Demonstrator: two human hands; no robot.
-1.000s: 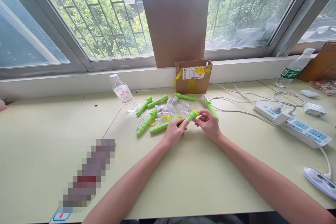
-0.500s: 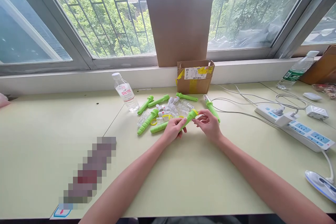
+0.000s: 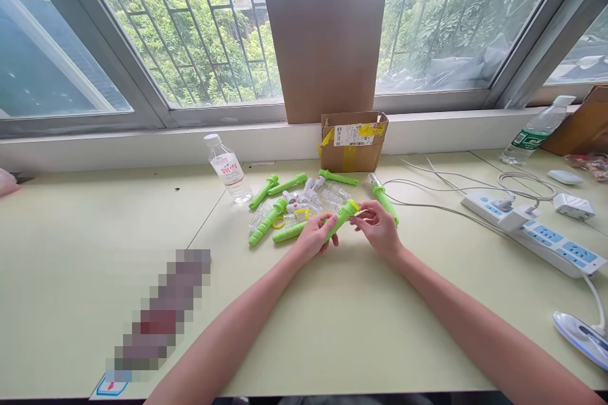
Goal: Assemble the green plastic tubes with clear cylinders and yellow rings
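Little moved over the last second: whole scene sits slightly farther right in the frame, hands keeping their place beside the heap. Left hand [image 3: 313,235], center of frame, closed around a bright green plastic tube [image 3: 336,228], thumb along its upper side. Tube tilted, flared end toward upper right; bright yellow plastic ring [image 3: 354,205] at that end. Right hand [image 3: 379,225], just right of center, thumb and fingers bent together at the ringed end; pinching or only touching, cannot tell.

Heap behind and left of the hands, on a pale green tabletop [image 3: 361,329]: ribbed green plastic tube [image 3: 266,224] at its left edge, clear plastic cylinders [image 3: 329,197], small white plastic parts [image 3: 287,196], loose yellow plastic ring [image 3: 278,222]. Green tube with a clear top [image 3: 386,204] lies apart, just beyond the right hand.

Farther back, upper center: brown cardboard box [image 3: 352,158] with yellow tape. Clear plastic water bottle [image 3: 228,171] stands left of the heap. White power strip [image 3: 536,234] with blue sockets, right side of frame
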